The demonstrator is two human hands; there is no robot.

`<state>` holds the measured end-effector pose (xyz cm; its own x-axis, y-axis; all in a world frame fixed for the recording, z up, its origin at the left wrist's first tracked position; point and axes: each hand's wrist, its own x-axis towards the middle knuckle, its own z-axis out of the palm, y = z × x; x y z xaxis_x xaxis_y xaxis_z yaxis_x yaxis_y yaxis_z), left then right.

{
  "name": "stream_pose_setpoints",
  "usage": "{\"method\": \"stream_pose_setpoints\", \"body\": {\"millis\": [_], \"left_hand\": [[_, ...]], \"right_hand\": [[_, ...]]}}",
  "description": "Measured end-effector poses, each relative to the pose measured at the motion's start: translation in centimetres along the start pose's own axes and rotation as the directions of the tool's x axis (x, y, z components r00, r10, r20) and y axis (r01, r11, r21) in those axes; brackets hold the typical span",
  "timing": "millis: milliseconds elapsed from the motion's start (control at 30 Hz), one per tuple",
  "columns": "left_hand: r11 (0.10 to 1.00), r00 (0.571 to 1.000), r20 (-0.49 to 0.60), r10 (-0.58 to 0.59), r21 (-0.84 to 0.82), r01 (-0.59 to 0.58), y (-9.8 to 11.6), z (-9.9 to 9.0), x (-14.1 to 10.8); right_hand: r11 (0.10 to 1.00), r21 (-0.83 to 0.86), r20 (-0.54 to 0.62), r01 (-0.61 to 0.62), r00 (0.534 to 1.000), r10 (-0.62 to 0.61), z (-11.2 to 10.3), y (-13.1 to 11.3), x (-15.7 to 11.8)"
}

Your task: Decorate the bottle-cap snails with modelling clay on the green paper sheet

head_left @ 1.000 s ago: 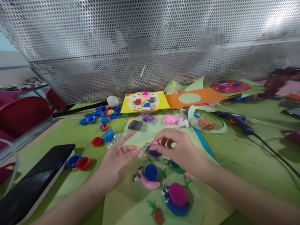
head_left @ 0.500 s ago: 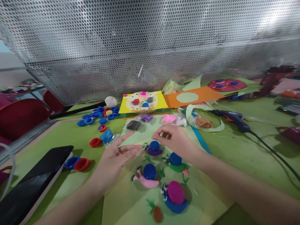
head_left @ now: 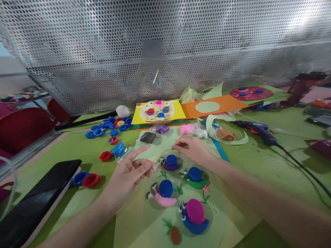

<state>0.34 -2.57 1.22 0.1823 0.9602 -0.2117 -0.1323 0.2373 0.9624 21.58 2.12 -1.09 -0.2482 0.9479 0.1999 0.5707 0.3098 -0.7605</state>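
1. Surface: green table (head_left: 258,165). A perforated metal panel (head_left: 98,44) stands along its far side; red chairs (head_left: 23,131) stand to the left.
2. Work area: light green sheet (head_left: 134,224) on the table, under both hands, bearing the snails.
3. Edges: the table's left edge runs past the black slab (head_left: 43,193). Green surface shows between the right forearm and the glue gun (head_left: 258,129), giving that arm sideways room. On the left, the slab and caps narrow the room beside the forearm.
4. Left hand (head_left: 131,168): index finger extended, thumb close to the other fingers, just beside the purple snail's eyes. Whether it holds anything cannot be told.
5. Right hand (head_left: 195,150): fingers curled, tips close together, above and behind the purple snail. Contents cannot be told.
6. Snails, four: purple snail (head_left: 174,167), nearest the hands; green snail (head_left: 198,183), right of it; pink snail (head_left: 165,200), nearer the wearer; blue snail (head_left: 195,225), nearest the wearer. Three shells blue, one magenta.
7. Also counted: one pineapple (head_left: 175,235); one blue cap (head_left: 80,178) and one red cap (head_left: 91,180) beside the slab; one white ball (head_left: 122,111). The far cap pile (head_left: 104,127) overlaps too much to count.
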Motion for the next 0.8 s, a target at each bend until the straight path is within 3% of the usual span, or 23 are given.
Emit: {"method": "stream_pose_setpoints", "body": {"millis": [233, 400, 600, 800], "left_hand": [[0.995, 1.000, -0.028, 0.003, 0.097, -0.001, 0.1, -0.3, 0.1], [0.944, 0.998, -0.067, 0.019, 0.329, 0.004, 0.4, -0.2, 0.1], [0.767, 0.978, 0.009, 0.208, 0.620, -0.169, 0.0, -0.1, -0.4], [0.438, 0.906, 0.201, 0.372, 0.823, -0.362, -0.9, -1.2, -0.1]], "right_hand": [[0.988, 0.137, 0.128, -0.078, 0.990, 0.061, -0.1, 0.5, 0.3], [0.963, 0.227, 0.213, -0.142, 0.972, 0.094, -0.6, 0.7, 0.5], [0.967, 0.189, 0.310, -0.171, 0.945, 0.106, -1.0, 0.0, 0.2], [0.982, 0.127, 0.264, -0.143, 0.959, 0.105, -2.6, -1.6, -0.2]]}}
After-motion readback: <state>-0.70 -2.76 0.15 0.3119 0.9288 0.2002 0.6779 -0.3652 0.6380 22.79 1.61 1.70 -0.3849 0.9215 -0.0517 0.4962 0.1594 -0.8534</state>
